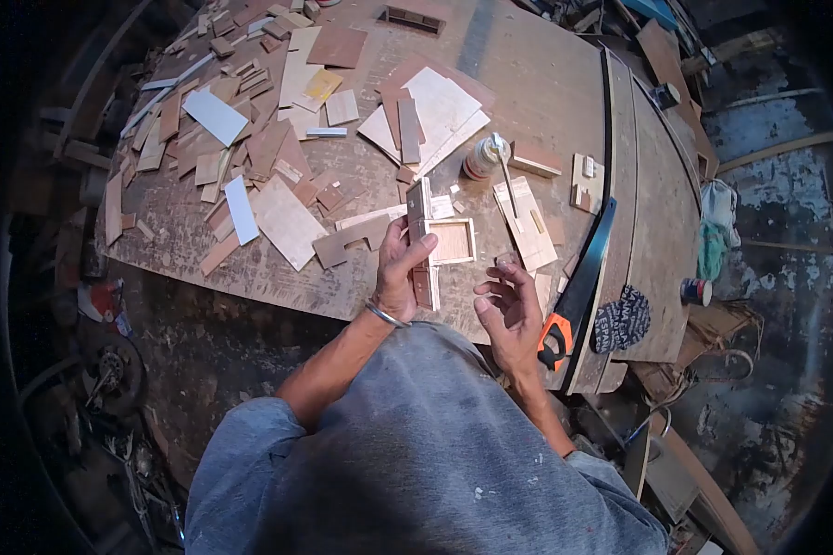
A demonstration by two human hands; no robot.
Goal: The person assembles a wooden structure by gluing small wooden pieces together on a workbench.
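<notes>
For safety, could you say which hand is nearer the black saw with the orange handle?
Right. The right hand is beside the saw; the left hand, farther left, grips a wooden strip.

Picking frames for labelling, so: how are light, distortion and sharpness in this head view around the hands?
Head view: strong fisheye, the table edge bowed and the corners black; light on the table is soft and even, no glare; the left hand, its wooden strip and the right hand are sharp; the floor at the margins is dim.
</notes>
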